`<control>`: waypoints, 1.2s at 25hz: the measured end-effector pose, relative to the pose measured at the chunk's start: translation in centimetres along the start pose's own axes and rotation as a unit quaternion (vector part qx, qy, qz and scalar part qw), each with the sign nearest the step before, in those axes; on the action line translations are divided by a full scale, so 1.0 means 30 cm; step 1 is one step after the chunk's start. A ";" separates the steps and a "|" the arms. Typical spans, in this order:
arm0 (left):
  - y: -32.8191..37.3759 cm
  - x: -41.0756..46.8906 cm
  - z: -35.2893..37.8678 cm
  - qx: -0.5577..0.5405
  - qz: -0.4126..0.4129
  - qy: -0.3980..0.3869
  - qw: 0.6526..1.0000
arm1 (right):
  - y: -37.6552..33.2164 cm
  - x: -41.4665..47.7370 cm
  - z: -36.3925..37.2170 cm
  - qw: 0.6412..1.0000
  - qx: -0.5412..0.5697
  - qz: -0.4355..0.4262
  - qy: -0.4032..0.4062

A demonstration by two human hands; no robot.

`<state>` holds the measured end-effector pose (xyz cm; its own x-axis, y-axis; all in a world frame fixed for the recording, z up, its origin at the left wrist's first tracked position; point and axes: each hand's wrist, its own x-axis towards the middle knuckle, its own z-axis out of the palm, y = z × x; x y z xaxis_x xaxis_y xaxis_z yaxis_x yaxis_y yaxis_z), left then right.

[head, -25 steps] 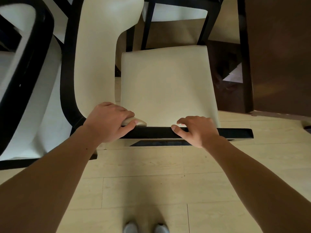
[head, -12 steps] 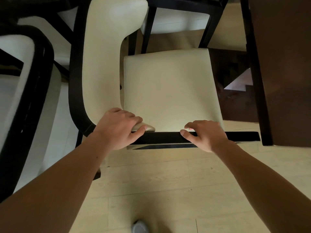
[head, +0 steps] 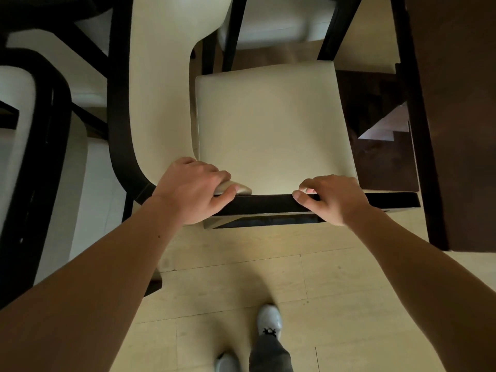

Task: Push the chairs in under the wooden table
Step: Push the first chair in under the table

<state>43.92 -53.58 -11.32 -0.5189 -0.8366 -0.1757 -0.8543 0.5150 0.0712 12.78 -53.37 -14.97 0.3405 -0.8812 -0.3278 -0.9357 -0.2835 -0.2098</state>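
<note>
A chair with a cream seat (head: 271,124) and a black frame stands right in front of me, seen from above. Both hands grip the black top rail (head: 265,204) of its backrest. My left hand (head: 192,187) wraps the rail's left end, thumb on my side. My right hand (head: 332,197) holds the rail further right, fingers over the far edge. The dark wooden table (head: 461,114) fills the right edge, and its black leg (head: 418,124) stands just right of the seat.
A second cream chair with a curved black back (head: 150,103) stands close on the left, and another (head: 35,146) at the far left. A further chair's seat and black legs (head: 279,25) lie ahead. Pale wood-look floor (head: 241,285) and my shoes (head: 269,320) are below.
I have stepped forward, one foot now ahead. The chair and both hands have moved closer to the table, whose edge and leg now reach further down the right side of the view.
</note>
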 end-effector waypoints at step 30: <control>-0.138 0.332 -0.080 -0.006 -0.010 -0.025 1.000 | 0.169 0.309 -0.122 1.000 0.012 -0.015 0.006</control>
<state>42.23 -64.49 -11.01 -0.4997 -0.8360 -0.2266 -0.8650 0.4956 0.0790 10.86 -64.35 -15.70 0.3666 -0.8773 -0.3097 -0.9228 -0.3006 -0.2409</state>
